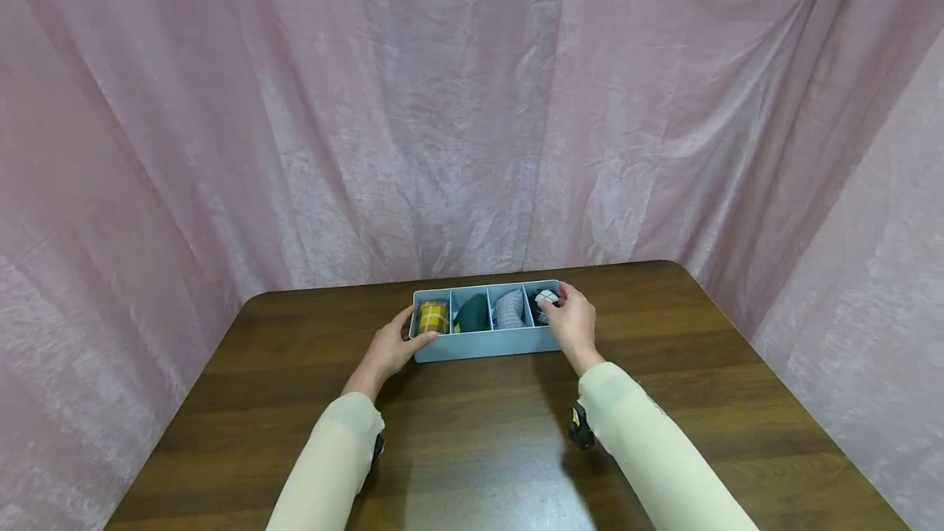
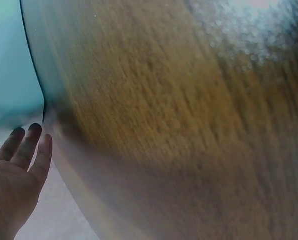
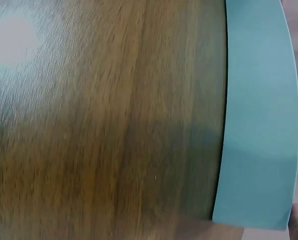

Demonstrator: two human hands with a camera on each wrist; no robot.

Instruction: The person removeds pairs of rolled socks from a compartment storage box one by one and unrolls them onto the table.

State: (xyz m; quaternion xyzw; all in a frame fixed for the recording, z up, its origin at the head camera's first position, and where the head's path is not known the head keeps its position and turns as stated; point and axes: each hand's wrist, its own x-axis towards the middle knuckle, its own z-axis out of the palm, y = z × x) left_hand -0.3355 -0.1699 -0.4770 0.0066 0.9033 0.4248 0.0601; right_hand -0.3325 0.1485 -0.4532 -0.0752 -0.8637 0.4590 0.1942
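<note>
A light blue divided box point(image 1: 487, 342) sits toward the back of the table. Its compartments hold a yellow plaid rolled cloth point(image 1: 433, 316), a dark green cloth bundle point(image 1: 472, 314), a grey striped cloth bundle point(image 1: 509, 310) and a black-and-white checked bundle point(image 1: 546, 298); they resemble rolled socks. At the box's left end rests my left hand point(image 1: 391, 344), thumb along the front rim; in the left wrist view its fingers point(image 2: 26, 147) look fairly straight beside the corner. My right hand point(image 1: 574, 324) reaches over the right end, thumb and fingers around the checked bundle, partly hiding it.
The brown wooden table point(image 1: 472, 433) has rounded back corners. Pink curtains point(image 1: 472, 105) hang behind it and along both sides. A dark device point(image 1: 581, 426) is worn on the right wrist.
</note>
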